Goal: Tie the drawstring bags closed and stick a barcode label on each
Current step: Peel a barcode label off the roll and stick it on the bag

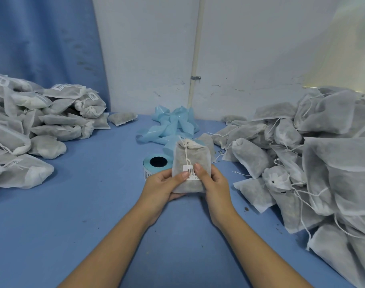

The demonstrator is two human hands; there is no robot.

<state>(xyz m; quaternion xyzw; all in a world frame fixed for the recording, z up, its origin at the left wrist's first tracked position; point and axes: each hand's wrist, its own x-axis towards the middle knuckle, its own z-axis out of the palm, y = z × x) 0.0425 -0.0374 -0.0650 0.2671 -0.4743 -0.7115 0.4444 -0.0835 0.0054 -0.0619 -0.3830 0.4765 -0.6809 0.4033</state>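
Bag in hand: I count one tied drawstring bag, held upright over mid-table, with one barcode label on its lower front.
Hands: the left hand and right hand each grip a lower side of the bag, thumbs pressing the label.
Roll: one label roll, just behind the left hand.
Piles: two, a left heap with several bags showing labels and a right heap trailing strings. I cannot count either.
Surface: blue table, with a white wall and a blue curtain behind.
Open room: I see bare table between the heaps.

Matt fibrous cloth bag, paper label, seemingly glossy blue backing strip.
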